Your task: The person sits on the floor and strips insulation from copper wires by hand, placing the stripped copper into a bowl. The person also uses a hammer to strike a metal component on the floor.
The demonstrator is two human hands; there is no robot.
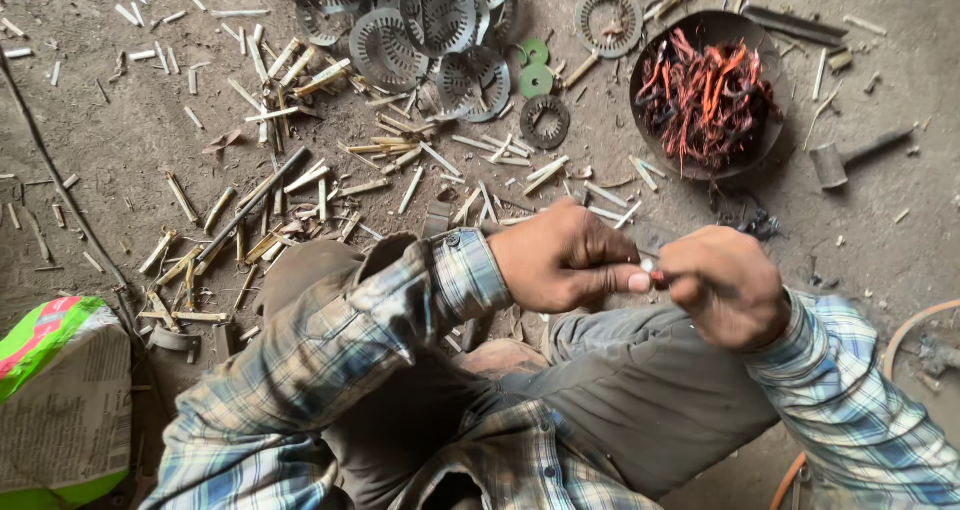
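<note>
While both hands meet | small pale piece [648, 266] pinched between left grip [565, 257] and right grip [722, 285], both closed.

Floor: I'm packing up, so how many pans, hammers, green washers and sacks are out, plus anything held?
Pan: 1
Hammer: 1
Green washers: 2
Sack: 1
Small piece pinched between left hand and right hand: 1
Total: 6
</note>
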